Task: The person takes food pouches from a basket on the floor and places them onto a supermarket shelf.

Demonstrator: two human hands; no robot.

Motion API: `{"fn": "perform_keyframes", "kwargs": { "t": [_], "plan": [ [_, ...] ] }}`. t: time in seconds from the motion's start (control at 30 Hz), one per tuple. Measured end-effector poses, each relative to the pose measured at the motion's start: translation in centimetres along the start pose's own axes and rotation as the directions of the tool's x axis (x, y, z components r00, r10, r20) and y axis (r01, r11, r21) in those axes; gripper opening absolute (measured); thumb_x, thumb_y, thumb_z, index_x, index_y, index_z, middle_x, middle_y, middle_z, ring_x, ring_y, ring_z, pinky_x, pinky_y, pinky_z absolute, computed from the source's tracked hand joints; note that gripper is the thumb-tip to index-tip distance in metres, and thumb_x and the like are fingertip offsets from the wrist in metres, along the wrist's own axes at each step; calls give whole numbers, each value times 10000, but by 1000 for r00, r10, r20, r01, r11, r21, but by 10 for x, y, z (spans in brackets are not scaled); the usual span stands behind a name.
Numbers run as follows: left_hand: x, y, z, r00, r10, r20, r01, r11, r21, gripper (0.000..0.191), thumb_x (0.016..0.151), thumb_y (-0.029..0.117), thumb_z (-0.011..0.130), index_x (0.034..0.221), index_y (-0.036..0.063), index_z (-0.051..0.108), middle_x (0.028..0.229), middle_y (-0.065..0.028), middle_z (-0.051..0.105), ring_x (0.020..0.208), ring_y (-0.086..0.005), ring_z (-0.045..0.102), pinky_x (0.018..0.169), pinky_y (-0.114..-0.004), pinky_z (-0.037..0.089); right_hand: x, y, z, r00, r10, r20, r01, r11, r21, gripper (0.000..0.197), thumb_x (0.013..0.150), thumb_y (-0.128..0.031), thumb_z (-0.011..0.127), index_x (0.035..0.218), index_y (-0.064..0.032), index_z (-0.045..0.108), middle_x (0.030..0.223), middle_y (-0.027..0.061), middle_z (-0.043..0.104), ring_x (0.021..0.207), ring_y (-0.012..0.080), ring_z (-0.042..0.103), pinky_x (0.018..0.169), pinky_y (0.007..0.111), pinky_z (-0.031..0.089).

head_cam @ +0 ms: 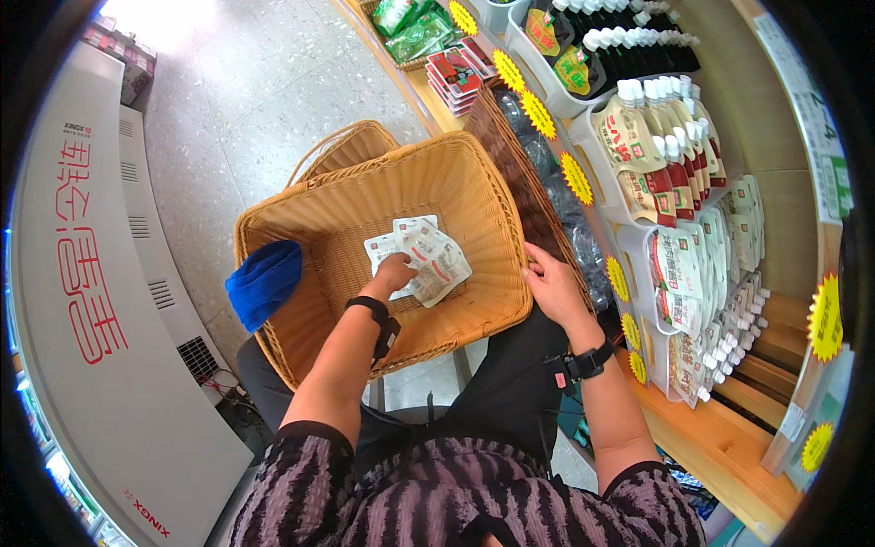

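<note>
A tan wicker basket point(472, 198) rests on my lap, its mouth facing up. Inside on its floor lie several white printed food pouches point(441, 267), loosely overlapping. My left hand point(395, 272) reaches into the basket and touches these pouches with curled fingers; whether one is pinched is hidden beneath the hand. At the right end, my right hand point(552, 284) grips the basket's rim with thumb and fingers. A blue cloth point(265, 284) hangs over the left rim. Both wrists wear black bands with small devices.
On the right, a wooden shelf point(724, 451) carries plastic bins of capped spout pouches point(629, 137) and flat white pouches point(683, 253). A dark brown wicker basket point(502, 147) stands against it. Behind my basket is another wicker basket point(348, 150). A white freezer cabinet point(137, 383) lines the left.
</note>
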State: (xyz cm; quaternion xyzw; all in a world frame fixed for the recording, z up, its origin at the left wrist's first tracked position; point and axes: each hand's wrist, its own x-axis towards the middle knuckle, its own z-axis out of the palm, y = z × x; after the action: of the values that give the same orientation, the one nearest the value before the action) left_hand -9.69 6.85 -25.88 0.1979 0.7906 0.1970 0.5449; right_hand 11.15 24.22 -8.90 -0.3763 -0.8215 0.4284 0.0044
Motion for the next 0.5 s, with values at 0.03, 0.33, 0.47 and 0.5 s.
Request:
{"fn": "perform_keyframes", "kwargs": {
  "t": [0.03, 0.33, 0.47, 0.5],
  "plan": [
    [6, -1, 7, 1000, 13, 13, -13, 999, 49, 475, 692, 215, 649, 1102, 0, 546, 1038, -178, 594, 937, -290, 579, 800, -336, 462, -1, -2, -1, 1000, 15, 1, -15, 1000, 26, 415, 790, -95, 558, 1190, -17, 482, 924, 228, 607, 808, 309, 615, 702, 351, 480],
    [39, -6, 35, 999, 30, 43, -44, 935, 351, 465, 638, 314, 717, 959, -2, 602, 1007, -176, 596, 940, -308, 565, 791, -350, 459, 4, 9, -3, 994, 91, 61, -102, 971, 214, 455, 791, -100, 574, 1229, -41, 463, 1014, 221, 597, 899, 270, 615, 738, 317, 492],
    [40, -6, 37, 997, 68, 48, -80, 938, 339, 438, 625, 301, 738, 915, 2, 606, 974, -163, 610, 911, -302, 576, 770, -349, 466, 4, 7, -3, 990, 117, 77, -127, 982, 143, 459, 792, -101, 569, 1234, -44, 457, 1028, 217, 592, 947, 268, 598, 753, 319, 490],
    [39, -7, 39, 997, 69, 47, -81, 937, 339, 438, 625, 301, 738, 915, 2, 606, 974, -163, 610, 911, -302, 576, 770, -349, 466, 3, 6, -2, 991, 109, 71, -118, 984, 132, 461, 793, -105, 570, 1235, -45, 455, 1031, 214, 592, 953, 267, 596, 755, 320, 491]
  ]
}}
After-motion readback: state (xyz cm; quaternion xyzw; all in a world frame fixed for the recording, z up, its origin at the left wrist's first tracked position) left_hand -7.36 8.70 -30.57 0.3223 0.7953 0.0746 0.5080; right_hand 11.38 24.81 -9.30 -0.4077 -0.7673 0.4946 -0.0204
